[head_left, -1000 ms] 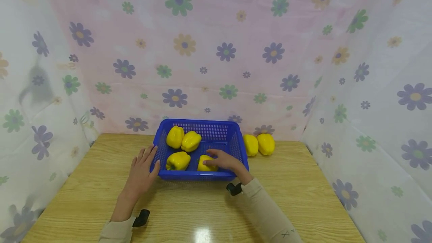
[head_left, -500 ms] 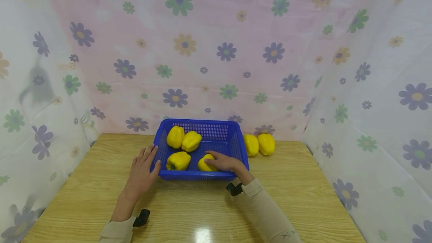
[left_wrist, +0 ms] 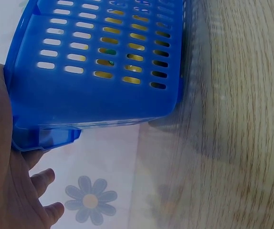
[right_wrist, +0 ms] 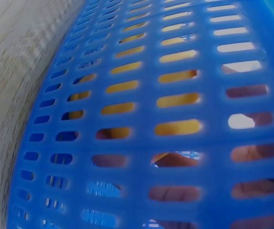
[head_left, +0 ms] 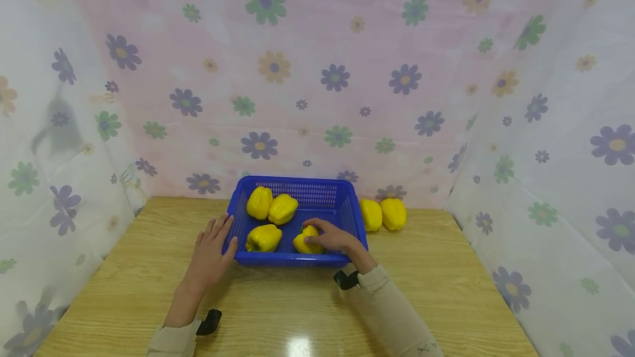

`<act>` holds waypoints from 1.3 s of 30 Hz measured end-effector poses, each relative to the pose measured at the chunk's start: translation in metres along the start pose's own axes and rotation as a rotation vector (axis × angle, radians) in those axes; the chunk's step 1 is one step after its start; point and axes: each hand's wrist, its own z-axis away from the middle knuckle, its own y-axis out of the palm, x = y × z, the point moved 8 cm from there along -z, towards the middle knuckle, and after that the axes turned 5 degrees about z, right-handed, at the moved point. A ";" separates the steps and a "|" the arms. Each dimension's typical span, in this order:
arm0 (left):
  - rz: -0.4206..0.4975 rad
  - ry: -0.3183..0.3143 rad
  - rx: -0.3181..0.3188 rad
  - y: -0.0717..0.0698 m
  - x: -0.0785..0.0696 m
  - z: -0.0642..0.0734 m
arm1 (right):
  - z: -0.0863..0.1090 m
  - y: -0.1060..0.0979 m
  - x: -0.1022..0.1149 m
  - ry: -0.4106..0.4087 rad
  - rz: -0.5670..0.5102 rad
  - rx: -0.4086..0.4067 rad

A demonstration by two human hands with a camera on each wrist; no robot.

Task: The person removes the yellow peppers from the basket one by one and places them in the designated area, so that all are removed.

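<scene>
Yellow bell pepper [head_left: 300, 243] gripped at the front right of the blue slotted plastic basket [head_left: 292, 259]
On my remote feed I see this pepper newly turned, its green stem [head_left: 303, 228] now exposed; I judge it is being adjusted, not lifted. The right hand [head_left: 333, 237] curls fingers and thumb around it; the left hand [head_left: 210, 252] rests, fingers spread, on the left rim. Inside the basket are three more yellow bell peppers [head_left: 264, 238]; two others [head_left: 394, 214] sit outside, beside its right wall, on the wood-grain table [head_left: 278, 313]
</scene>
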 end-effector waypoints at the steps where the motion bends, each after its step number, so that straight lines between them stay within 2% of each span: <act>1: 0.002 0.002 0.000 0.000 0.000 0.000 | 0.001 0.000 0.000 -0.002 0.000 0.002; 9: 0.005 -0.004 0.003 0.000 0.000 0.001 | 0.002 -0.003 0.003 -0.049 -0.006 -0.023; 13: 0.000 -0.002 -0.001 -0.002 -0.002 0.001 | 0.002 -0.004 0.002 -0.044 -0.019 -0.039; 25: 0.015 -0.006 -0.006 -0.002 -0.002 0.003 | 0.004 0.001 0.002 -0.053 0.029 -0.004; 39: 0.017 -0.001 -0.001 -0.001 -0.001 0.002 | 0.003 -0.006 0.004 -0.072 0.033 -0.096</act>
